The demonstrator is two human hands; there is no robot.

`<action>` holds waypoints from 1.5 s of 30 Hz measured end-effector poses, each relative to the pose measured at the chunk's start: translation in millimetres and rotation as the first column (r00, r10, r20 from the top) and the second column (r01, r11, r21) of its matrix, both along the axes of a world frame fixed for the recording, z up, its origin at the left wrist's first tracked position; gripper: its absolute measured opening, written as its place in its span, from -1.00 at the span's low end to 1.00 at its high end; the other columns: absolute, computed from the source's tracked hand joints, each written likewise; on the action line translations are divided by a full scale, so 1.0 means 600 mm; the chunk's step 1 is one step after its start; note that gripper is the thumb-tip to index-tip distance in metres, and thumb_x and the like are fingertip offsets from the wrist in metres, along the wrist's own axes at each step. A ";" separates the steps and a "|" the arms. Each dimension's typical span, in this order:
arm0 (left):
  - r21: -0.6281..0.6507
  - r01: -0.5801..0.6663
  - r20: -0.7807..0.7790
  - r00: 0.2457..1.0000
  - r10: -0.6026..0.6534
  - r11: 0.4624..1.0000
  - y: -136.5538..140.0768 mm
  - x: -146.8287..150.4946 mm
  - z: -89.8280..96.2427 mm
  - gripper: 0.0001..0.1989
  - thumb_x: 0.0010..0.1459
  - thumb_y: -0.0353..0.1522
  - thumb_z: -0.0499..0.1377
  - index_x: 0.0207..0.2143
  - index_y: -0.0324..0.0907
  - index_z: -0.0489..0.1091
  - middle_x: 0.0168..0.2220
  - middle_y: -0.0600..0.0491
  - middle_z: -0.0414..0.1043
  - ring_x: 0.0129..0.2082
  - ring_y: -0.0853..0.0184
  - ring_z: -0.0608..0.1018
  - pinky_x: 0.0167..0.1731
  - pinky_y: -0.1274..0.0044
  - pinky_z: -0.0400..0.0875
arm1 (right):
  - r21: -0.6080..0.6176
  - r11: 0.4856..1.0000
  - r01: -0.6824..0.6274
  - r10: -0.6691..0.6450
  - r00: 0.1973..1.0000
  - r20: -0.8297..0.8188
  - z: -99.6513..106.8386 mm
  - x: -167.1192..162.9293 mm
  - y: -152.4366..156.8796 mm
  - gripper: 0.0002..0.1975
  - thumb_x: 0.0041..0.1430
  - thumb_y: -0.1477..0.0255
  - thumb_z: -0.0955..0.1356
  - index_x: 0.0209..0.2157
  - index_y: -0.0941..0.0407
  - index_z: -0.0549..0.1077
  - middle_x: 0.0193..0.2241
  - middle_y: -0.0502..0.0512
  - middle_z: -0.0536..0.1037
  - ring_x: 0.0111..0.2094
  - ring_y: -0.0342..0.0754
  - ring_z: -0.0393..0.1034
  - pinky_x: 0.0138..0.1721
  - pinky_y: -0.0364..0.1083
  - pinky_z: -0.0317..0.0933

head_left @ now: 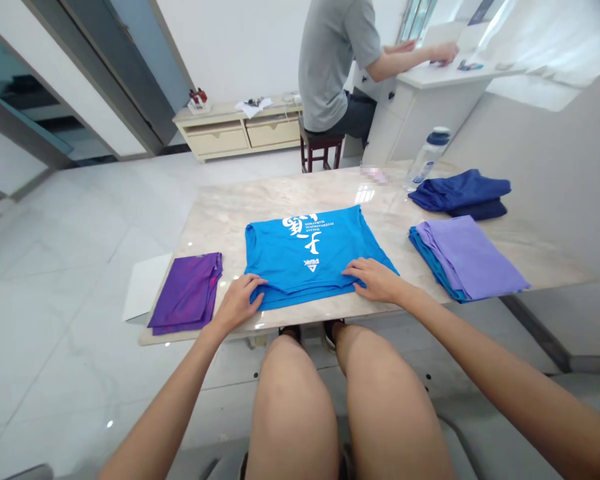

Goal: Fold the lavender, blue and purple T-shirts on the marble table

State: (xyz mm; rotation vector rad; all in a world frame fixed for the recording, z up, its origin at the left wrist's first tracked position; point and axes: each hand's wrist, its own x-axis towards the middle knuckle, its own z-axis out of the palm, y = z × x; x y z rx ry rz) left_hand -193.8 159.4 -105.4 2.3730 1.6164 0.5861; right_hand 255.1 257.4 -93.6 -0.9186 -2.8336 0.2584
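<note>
A blue sleeveless shirt (280, 257) with white lettering lies spread on the table in front of me, its print upside down from where I sit. Along its near edge, two layers of cloth show, one slightly behind the other. My left hand (239, 299) rests at the near left corner, fingers and thumb apart and touching the fabric. At the near right part, my right hand (375, 279) lies with fingers stretched out on the cloth and the thumb apart. Neither hand visibly pinches the shirt.
Left of the shirt lies a folded purple garment (187, 293). On the right are a folded lilac garment (475, 257) over blue cloth, a navy garment (460, 190) and a water bottle (427, 163). Beyond the marble-look table (220, 200), a person in grey (325, 67) sits on a stool.
</note>
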 end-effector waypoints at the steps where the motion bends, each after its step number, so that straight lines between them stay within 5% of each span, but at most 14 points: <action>1: 0.022 -0.020 -0.021 1.000 0.021 1.000 0.001 0.004 0.001 -0.73 0.44 -0.33 0.21 0.13 -0.09 0.55 0.10 -0.13 0.56 0.12 0.04 0.59 0.16 0.20 0.49 | 0.010 1.000 -0.003 0.003 1.000 0.003 -0.001 0.001 0.000 -0.63 0.38 0.47 0.39 0.16 0.11 0.65 0.10 0.29 0.65 0.06 0.17 0.56 0.04 0.07 0.37; 10: 0.146 -0.084 -0.167 0.980 0.108 0.986 0.015 0.044 -0.009 -0.81 0.50 -0.30 0.22 -0.12 -0.04 0.66 0.05 -0.13 0.62 0.08 0.00 0.55 -0.02 0.17 0.46 | 0.013 0.997 0.072 -0.070 0.989 -0.128 -0.037 0.026 -0.001 -0.75 0.54 0.40 0.34 -0.02 0.04 0.70 0.06 0.21 0.74 0.08 0.17 0.63 0.08 0.11 0.41; 19: 0.238 0.004 -0.155 0.987 0.034 0.971 -0.034 0.060 0.013 -0.79 0.55 -0.35 0.15 -0.07 -0.04 0.63 -0.03 -0.07 0.71 0.03 0.08 0.61 0.04 0.21 0.40 | 0.183 0.979 0.096 -0.083 0.994 -0.075 -0.004 0.056 -0.020 -0.69 0.47 0.60 0.32 0.01 0.08 0.69 -0.11 0.19 0.77 -0.07 0.13 0.59 0.04 0.08 0.29; 24: 0.259 -0.069 -0.080 0.993 0.093 0.963 -0.057 0.050 -0.005 -0.77 0.55 -0.29 0.13 -0.12 -0.06 0.59 -0.13 -0.08 0.68 -0.06 0.11 0.62 -0.05 0.25 0.41 | 0.185 0.954 0.238 -0.229 0.971 -0.069 -0.001 0.091 -0.044 -0.77 0.50 0.48 0.35 -0.06 0.08 0.69 -0.15 0.25 0.74 -0.05 0.22 0.58 -0.01 0.11 0.33; 28: 0.287 -0.197 0.024 0.980 0.198 0.938 -0.062 0.038 -0.028 -0.81 0.54 -0.32 0.10 -0.15 -0.06 0.51 -0.17 -0.07 0.63 -0.12 0.10 0.60 -0.09 0.25 0.43 | 0.027 0.823 0.567 -0.554 0.812 -0.184 -0.008 0.109 -0.017 -0.76 0.51 0.34 0.33 -0.06 0.08 0.66 -0.08 0.27 0.72 -0.01 0.23 0.60 0.05 0.11 0.41; 31: 0.298 -0.249 0.072 0.969 0.238 0.922 -0.064 0.033 -0.036 -0.85 0.53 -0.35 0.09 -0.15 -0.05 0.44 -0.20 -0.07 0.58 -0.16 0.09 0.57 -0.10 0.24 0.44 | -0.200 0.581 0.789 -0.814 0.567 -0.127 -0.006 0.104 0.030 -0.71 0.46 0.27 0.36 0.01 0.13 0.64 -0.07 0.29 0.74 -0.04 0.19 0.65 0.01 0.04 0.45; 34: 0.303 -0.243 0.088 0.970 0.227 0.921 -0.066 0.031 -0.036 -0.87 0.51 -0.37 0.09 -0.14 -0.04 0.41 -0.21 -0.06 0.55 -0.16 0.09 0.56 -0.08 0.24 0.44 | -0.302 0.375 0.877 -0.908 0.412 0.069 0.005 0.087 0.080 -0.62 0.46 0.12 0.40 -0.07 0.15 0.67 -0.13 0.35 0.76 -0.03 0.25 0.68 -0.05 -0.01 0.44; 36: 0.285 -0.240 0.096 0.970 0.221 0.928 -0.067 0.032 -0.036 -0.87 0.51 -0.38 0.08 -0.07 -0.05 0.44 -0.20 -0.07 0.54 -0.16 0.08 0.55 -0.07 0.23 0.44 | -0.285 0.350 0.892 -0.894 0.409 0.182 0.013 0.072 0.106 -0.51 0.45 -0.02 0.39 -0.21 0.14 0.68 -0.22 0.38 0.75 -0.04 0.31 0.68 -0.09 0.01 0.42; 41: 0.217 -0.315 0.019 0.948 0.319 0.924 -0.059 0.039 -0.040 -0.61 0.50 -0.26 0.12 0.29 -0.13 0.43 -0.23 -0.08 0.51 -0.17 0.01 0.53 -0.10 0.20 0.41 | -0.229 0.414 0.881 -0.808 0.471 0.353 0.013 0.042 0.136 -0.38 0.38 -0.17 0.40 -0.28 0.16 0.65 -0.26 0.40 0.72 -0.17 0.29 0.67 -0.23 0.01 0.37; 45: 0.223 -0.342 0.013 0.937 0.348 0.913 -0.054 0.042 -0.043 -0.83 0.51 -0.28 0.13 -0.02 -0.07 0.51 -0.20 -0.08 0.50 -0.14 0.03 0.54 -0.13 0.21 0.40 | -0.209 0.441 0.873 -0.778 0.487 0.397 -0.001 0.039 0.141 -0.45 0.40 -0.08 0.42 -0.20 0.18 0.65 -0.18 0.41 0.73 -0.14 0.27 0.67 -0.23 -0.01 0.37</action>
